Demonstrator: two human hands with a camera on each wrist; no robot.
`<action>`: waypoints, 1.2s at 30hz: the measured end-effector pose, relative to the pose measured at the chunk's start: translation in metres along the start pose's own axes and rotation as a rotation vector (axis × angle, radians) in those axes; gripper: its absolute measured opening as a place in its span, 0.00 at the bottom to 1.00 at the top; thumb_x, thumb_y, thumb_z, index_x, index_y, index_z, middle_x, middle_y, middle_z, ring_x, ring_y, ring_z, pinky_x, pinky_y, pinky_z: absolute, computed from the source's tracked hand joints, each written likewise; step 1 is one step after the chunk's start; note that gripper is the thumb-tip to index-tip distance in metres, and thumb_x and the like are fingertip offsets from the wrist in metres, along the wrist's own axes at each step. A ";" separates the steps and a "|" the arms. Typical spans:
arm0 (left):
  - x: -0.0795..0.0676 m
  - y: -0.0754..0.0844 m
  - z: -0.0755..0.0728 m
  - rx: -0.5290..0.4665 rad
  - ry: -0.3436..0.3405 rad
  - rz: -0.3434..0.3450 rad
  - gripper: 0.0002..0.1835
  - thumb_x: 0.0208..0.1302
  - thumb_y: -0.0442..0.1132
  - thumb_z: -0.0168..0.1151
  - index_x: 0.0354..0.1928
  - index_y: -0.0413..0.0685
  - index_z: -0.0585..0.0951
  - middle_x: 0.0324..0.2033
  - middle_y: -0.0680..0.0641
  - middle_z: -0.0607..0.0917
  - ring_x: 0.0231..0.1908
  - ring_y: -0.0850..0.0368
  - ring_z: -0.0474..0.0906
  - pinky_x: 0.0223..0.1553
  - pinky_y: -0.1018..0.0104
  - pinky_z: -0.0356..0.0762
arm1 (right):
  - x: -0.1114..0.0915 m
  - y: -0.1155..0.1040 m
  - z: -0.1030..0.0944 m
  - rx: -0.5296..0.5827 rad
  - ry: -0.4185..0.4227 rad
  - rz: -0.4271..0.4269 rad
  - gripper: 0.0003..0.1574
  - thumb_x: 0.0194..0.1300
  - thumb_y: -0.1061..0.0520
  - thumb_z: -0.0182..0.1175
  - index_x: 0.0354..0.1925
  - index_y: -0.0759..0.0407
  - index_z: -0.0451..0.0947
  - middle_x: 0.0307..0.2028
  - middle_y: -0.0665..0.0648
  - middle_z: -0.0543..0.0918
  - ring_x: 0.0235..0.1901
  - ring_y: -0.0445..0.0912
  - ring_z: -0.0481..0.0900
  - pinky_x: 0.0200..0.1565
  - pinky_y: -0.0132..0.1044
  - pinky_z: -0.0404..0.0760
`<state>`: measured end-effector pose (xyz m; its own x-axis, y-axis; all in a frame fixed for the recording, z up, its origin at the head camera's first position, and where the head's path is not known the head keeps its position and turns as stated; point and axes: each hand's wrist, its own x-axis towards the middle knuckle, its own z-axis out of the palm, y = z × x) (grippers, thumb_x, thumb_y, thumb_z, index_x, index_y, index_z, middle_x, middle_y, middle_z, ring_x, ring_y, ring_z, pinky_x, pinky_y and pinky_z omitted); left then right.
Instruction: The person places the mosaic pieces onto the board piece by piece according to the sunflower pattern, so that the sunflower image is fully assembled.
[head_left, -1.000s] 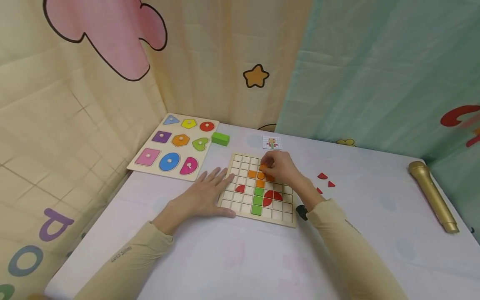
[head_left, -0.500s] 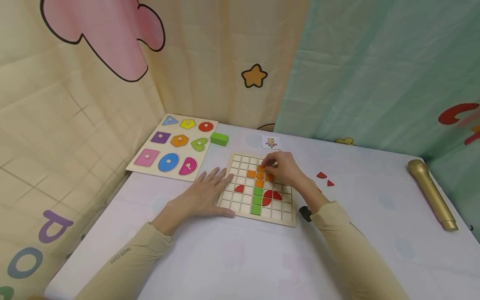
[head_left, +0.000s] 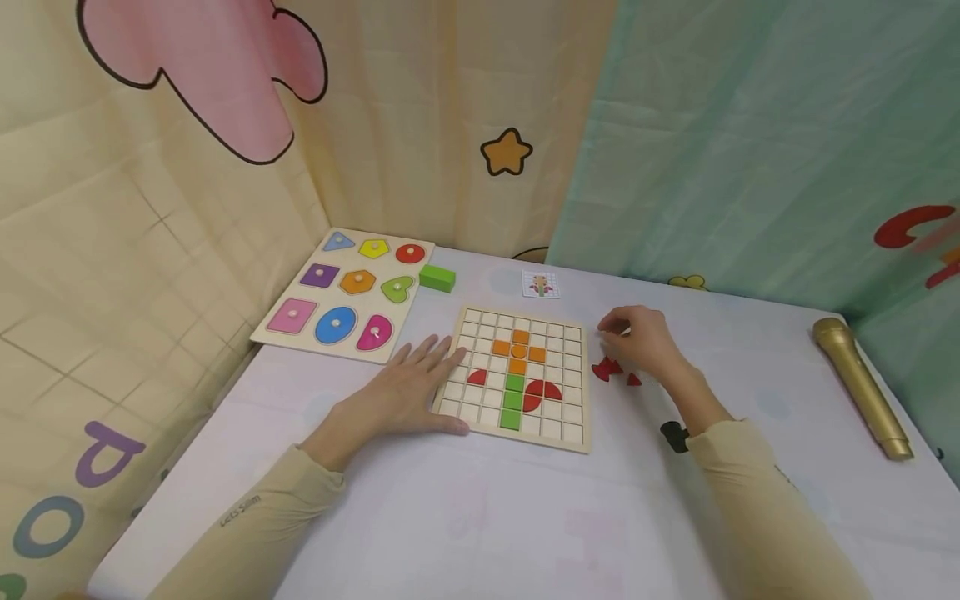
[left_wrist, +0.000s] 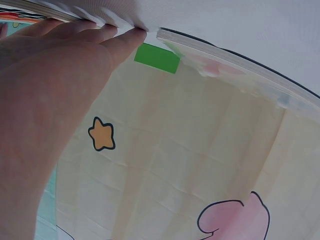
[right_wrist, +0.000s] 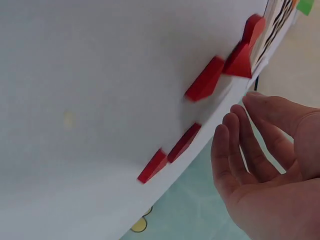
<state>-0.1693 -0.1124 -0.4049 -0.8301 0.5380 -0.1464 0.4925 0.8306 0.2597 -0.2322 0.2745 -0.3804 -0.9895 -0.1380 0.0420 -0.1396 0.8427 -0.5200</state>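
Note:
A wooden grid board [head_left: 552, 429] lies mid-table with orange square tiles [head_left: 517, 365], an orange round tile [head_left: 519, 352], green tiles [head_left: 512, 400] and red quarter-round tiles [head_left: 533, 393] in its cells. My left hand [head_left: 408, 392] rests at the board's left edge, fingers spread and straight. Right of the board, my right hand [head_left: 641, 337] hovers over several loose red pieces [head_left: 602, 370]. In the right wrist view, its fingers are loosely bent with nothing between them, and the red pieces [right_wrist: 205, 80] lie apart from the hand. The board is mostly outside both wrist views.
A knobbed shape puzzle [head_left: 341, 304] stands at the back left, with a green block [head_left: 437, 278] beside it. A small pattern card [head_left: 541, 284] lies behind the board. At the far right is a gold microphone [head_left: 862, 387]. Curtains border the table's back and left.
My right hand has left the upper orange square tile, which now sits in its cell, and moved right to the red pieces. Red pieces now lie closer to the board. My left hand stays put.

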 end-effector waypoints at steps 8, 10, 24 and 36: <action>0.002 -0.001 0.001 0.012 -0.001 0.002 0.64 0.56 0.81 0.63 0.86 0.56 0.50 0.85 0.45 0.47 0.85 0.41 0.38 0.82 0.36 0.41 | -0.017 0.031 -0.026 -0.023 -0.027 0.147 0.17 0.71 0.58 0.69 0.52 0.68 0.83 0.46 0.69 0.86 0.40 0.56 0.81 0.34 0.35 0.85; 0.002 -0.001 0.001 0.018 0.003 0.000 0.64 0.56 0.81 0.63 0.86 0.56 0.50 0.85 0.45 0.47 0.85 0.42 0.38 0.82 0.36 0.41 | -0.017 0.035 -0.028 -0.028 -0.035 0.160 0.16 0.70 0.58 0.70 0.51 0.68 0.84 0.44 0.68 0.86 0.38 0.54 0.80 0.34 0.33 0.82; 0.003 -0.003 0.004 0.008 0.000 -0.003 0.65 0.56 0.81 0.63 0.86 0.57 0.50 0.85 0.46 0.47 0.85 0.42 0.37 0.82 0.37 0.41 | -0.018 0.009 -0.014 0.035 0.024 0.036 0.11 0.71 0.61 0.69 0.49 0.63 0.88 0.41 0.64 0.87 0.39 0.54 0.80 0.33 0.34 0.81; 0.002 -0.003 0.002 0.009 -0.002 0.000 0.64 0.56 0.81 0.62 0.86 0.57 0.49 0.85 0.46 0.47 0.85 0.42 0.37 0.82 0.36 0.40 | -0.028 -0.080 0.035 0.186 -0.162 -0.108 0.06 0.70 0.57 0.71 0.44 0.57 0.90 0.37 0.53 0.90 0.36 0.47 0.82 0.43 0.36 0.83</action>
<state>-0.1717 -0.1135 -0.4082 -0.8295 0.5384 -0.1484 0.4949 0.8318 0.2513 -0.1920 0.1930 -0.3702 -0.9483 -0.3165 -0.0237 -0.2204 0.7103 -0.6685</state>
